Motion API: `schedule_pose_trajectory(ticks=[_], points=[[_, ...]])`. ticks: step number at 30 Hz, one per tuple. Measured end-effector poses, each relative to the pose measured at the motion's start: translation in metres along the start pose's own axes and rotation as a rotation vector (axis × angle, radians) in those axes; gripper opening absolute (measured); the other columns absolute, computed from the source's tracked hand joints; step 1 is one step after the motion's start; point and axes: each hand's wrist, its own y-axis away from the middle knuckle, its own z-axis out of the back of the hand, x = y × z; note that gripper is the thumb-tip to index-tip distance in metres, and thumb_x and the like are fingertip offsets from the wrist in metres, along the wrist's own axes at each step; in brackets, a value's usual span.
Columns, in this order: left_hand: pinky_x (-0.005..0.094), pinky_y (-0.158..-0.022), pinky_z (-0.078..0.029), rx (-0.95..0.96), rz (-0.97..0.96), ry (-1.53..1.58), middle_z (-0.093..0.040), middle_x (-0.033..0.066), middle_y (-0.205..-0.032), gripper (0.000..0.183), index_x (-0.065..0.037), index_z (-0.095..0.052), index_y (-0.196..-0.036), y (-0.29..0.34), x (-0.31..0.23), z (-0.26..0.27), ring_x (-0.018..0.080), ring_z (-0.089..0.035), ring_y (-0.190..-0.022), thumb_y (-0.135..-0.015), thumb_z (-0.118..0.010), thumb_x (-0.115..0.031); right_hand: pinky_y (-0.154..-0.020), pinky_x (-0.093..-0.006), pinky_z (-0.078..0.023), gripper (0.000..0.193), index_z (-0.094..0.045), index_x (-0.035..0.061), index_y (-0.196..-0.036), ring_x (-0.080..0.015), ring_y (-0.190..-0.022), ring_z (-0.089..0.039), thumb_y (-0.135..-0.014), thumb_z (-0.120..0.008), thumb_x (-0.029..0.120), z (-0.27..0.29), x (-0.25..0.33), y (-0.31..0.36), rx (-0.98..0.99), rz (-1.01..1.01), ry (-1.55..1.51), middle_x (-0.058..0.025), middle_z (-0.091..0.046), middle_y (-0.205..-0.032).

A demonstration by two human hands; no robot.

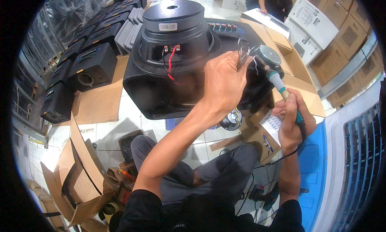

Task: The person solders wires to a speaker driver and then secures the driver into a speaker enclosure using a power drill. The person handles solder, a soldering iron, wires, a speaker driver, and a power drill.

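My right hand is wrapped round a soldering iron with a grey and green handle. Its tip reaches the side of a small round grey speaker driver, where white wires show. Close by, my left hand pinches loops of thin silvery wire, perhaps solder; its fingertips are partly hidden. Both hands work over a black speaker cabinet. On that cabinet sits a large black woofer, magnet up, with a red wire and a black wire at its terminals.
Rows of black speaker cabinets stand at left. Cardboard cartons are stacked at right, near another person's hand. An opened carton lies lower left. A cordless drill and cables lie by my right leg, beside a blue panel.
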Motion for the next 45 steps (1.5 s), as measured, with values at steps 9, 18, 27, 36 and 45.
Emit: schedule_pose_trajectory(ticks=[9, 18, 27, 36, 45], points=[[0.0316, -0.052, -0.044, -0.008, 0.008, 0.032, -0.061, 0.0131, -0.061, 0.014, 0.003, -0.071, -0.087, 0.0, 0.0, -0.001, 0.0134, -0.052, -0.052, -0.09, -0.07, -0.01, -0.064, -0.0249, -0.053, 0.031, -0.065, -0.0055, -0.114, -0.015, -0.065, -0.066, -0.101, -0.052, 0.019, -0.001, 0.0, 0.0, 0.007, 0.024, -0.023, -0.0122, -0.067, -0.077], [0.0319, -0.053, -0.045, -0.016, 0.016, 0.021, -0.064, 0.0147, -0.064, 0.014, 0.003, -0.072, -0.087, 0.003, 0.0, -0.001, 0.0143, -0.055, -0.053, -0.089, -0.07, -0.011, -0.063, -0.0248, -0.053, 0.032, -0.064, -0.0067, -0.115, -0.0152, -0.064, -0.066, -0.101, -0.052, 0.02, -0.001, -0.002, 0.0, -0.016, -0.002, -0.074, -0.0129, -0.067, -0.076], [0.0316, -0.051, -0.043, 0.0, 0.018, 0.007, -0.06, 0.012, -0.06, 0.014, 0.003, -0.071, -0.086, 0.002, 0.003, -0.004, 0.0122, -0.05, -0.052, -0.09, -0.069, -0.01, -0.061, -0.0243, -0.052, 0.026, -0.068, -0.0033, -0.109, -0.0117, -0.062, -0.066, -0.099, -0.054, 0.017, -0.004, -0.003, -0.001, -0.053, 0.025, -0.097, -0.0101, -0.069, -0.072], [0.031, -0.053, -0.043, 0.005, 0.062, 0.039, -0.062, 0.012, -0.063, 0.015, 0.003, -0.071, -0.088, 0.001, 0.004, -0.005, 0.0121, -0.052, -0.055, -0.09, -0.07, -0.012, -0.061, -0.0241, -0.052, 0.027, -0.067, -0.0033, -0.11, -0.0115, -0.062, -0.066, -0.1, -0.054, 0.017, -0.004, -0.003, 0.0, -0.057, 0.016, -0.097, -0.0095, -0.068, -0.072], [0.0373, -0.056, -0.046, -0.047, 0.2, 0.105, -0.065, 0.0178, -0.075, 0.011, 0.001, -0.069, -0.087, 0.032, -0.021, 0.022, 0.0309, -0.062, -0.061, -0.089, -0.07, -0.01, -0.06, -0.0238, -0.051, 0.028, -0.066, -0.0024, -0.111, -0.0115, -0.063, -0.065, -0.101, -0.052, 0.02, -0.004, -0.003, 0.001, -0.047, -0.068, -0.155, -0.0088, -0.068, -0.075]])
